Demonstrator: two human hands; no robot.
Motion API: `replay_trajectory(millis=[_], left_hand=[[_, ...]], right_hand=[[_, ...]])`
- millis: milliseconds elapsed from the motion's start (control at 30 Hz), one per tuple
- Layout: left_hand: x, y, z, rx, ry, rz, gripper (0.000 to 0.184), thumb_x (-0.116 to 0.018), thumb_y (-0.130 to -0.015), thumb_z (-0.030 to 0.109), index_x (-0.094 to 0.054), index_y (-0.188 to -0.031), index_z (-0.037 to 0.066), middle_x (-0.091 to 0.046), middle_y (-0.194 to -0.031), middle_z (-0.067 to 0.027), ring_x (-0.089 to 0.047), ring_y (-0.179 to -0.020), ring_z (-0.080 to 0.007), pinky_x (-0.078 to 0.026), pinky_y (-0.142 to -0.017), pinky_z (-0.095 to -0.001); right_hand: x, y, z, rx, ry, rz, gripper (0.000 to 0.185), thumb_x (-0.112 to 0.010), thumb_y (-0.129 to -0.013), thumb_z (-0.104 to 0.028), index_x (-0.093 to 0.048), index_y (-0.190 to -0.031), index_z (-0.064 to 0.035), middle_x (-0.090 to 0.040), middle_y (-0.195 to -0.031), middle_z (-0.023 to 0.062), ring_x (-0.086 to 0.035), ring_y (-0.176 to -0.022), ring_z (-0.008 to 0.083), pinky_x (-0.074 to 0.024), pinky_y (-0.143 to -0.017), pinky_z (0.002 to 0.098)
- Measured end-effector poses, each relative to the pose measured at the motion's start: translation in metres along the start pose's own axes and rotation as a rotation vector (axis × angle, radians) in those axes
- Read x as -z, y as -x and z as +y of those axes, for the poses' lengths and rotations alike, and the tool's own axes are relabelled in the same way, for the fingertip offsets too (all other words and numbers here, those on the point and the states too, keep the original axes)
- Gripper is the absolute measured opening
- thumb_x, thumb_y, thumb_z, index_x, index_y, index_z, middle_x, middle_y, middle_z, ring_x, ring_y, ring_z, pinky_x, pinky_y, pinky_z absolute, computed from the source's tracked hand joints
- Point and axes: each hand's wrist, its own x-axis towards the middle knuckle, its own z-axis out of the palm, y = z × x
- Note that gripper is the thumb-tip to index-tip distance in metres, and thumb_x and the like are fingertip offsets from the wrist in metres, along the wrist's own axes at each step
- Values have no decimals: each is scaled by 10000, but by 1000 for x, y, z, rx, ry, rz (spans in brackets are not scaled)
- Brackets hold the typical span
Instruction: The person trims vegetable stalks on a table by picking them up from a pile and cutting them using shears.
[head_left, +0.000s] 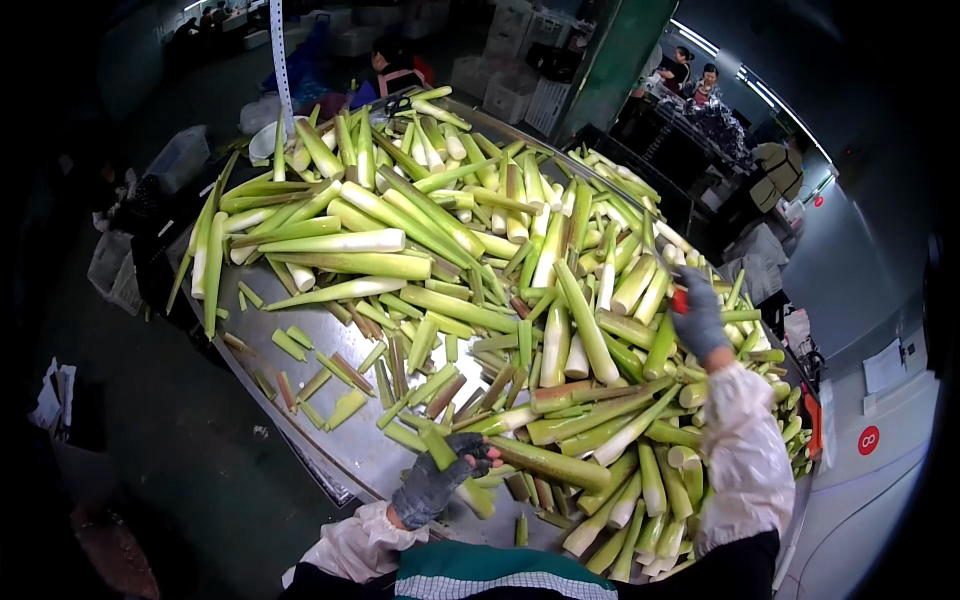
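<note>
My left hand [436, 482], in a grey glove with bare fingertips, is closed around a green water bamboo stalk [438, 450] near the table's front edge. The stalk pokes out on both sides of the fingers. Farther right and higher, my right hand [700, 318], also gloved, grips a red-handled knife [680, 301]; its blade is hard to make out against the heap. A large pile of water bamboo shoots [450, 225], green with pale ends, lies around and between both hands. Short cut pieces [345, 408] are scattered at the left of my left hand.
The metal table [300, 345] slopes across the view, its edge running along the left and front. A plastic crate [180, 158] stands beyond the left edge. Behind the table is a person [395, 70]; other people work at the right rear. A green pillar [612, 70] rises behind.
</note>
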Motion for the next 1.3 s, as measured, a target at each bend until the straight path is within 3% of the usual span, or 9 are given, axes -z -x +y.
replay_trajectory(millis=[133, 233, 333, 567, 633, 733, 867, 1133, 1300], left_hand=[[22, 7, 13, -44, 21, 35, 426, -519, -855, 181, -365, -1183, -43, -525, -1076, -192, -536, -1003, -281, -415, -874, -359], [44, 11, 17, -79, 27, 80, 465, -536, -845, 225, -363, -1180, -46, -508, -1094, -199, -523, -1018, -297, -411, -885, -368], [59, 10, 25, -116, 107, 128, 558, -618, -776, 305, -383, -1161, -23, -524, -1044, -208, -525, -994, -371, -413, -879, -465], [90, 12, 22, -64, 257, 101, 550, -598, -800, 273, -354, -1182, -39, -491, -1127, -203, -489, -1058, -339, -376, -925, -442], [86, 15, 25, -32, 249, 168, 565, -609, -783, 305, -368, -1178, -19, -530, -1059, -180, -505, -1023, -359, -376, -905, -489], [87, 21, 28, 94, 34, 335, 552, -651, -748, 235, -417, -1196, 13, -545, -1086, -110, -506, -1021, -196, -387, -880, -327], [91, 16, 35, 80, 88, 294, 547, -637, -760, 240, -405, -1197, 5, -536, -1096, -117, -502, -1032, -209, -382, -893, -336], [87, 11, 30, 82, 114, 232, 539, -611, -785, 248, -381, -1198, -10, -519, -1115, -133, -494, -1052, -236, -371, -918, -354], [77, 11, 23, 31, 129, 164, 535, -594, -800, 254, -367, -1199, -20, -508, -1126, -142, -489, -1064, -252, -365, -934, -365]], right_hand=[[-98, -77, -68, -53, -255, -70, 326, -542, -685, -60, -521, -1005, -2, -559, -937, 212, -540, -881, 354, -425, -792, 370], [-171, -128, -91, -157, -190, -148, 381, -569, -677, -145, -512, -1039, -41, -569, -901, 204, -553, -856, 351, -437, -780, 363], [-224, -159, -97, -208, -134, -252, 407, -585, -656, -198, -532, -1027, -42, -576, -905, 215, -555, -849, 358, -444, -762, 379], [-310, -179, -97, -2, -172, -339, 377, -616, -662, -225, -563, -996, -60, -582, -933, 192, -547, -884, 344, -436, -785, 379], [-323, -184, -106, -53, -211, -357, 417, -638, -655, -280, -564, -1003, -63, -589, -927, 184, -548, -886, 343, -432, -792, 380], [-331, -195, -124, -176, -251, -503, 483, -673, -648, -310, -559, -1037, -48, -593, -958, 173, -570, -874, 295, -439, -786, 349], [-334, -210, -126, -117, -341, -671, 620, -694, -592, -323, -517, -1117, -44, -544, -1085, 187, -517, -1003, 316, -407, -865, 349], [-321, -206, -123, 15, -262, -798, 672, -733, -542, -241, -502, -1138, -34, -577, -1022, 175, -554, -940, 281, -426, -821, 336], [-323, -179, -130, -124, -44, -562, 461, -661, -564, -164, -545, -995, -51, -586, -890, 207, -547, -879, 358, -431, -793, 393]])
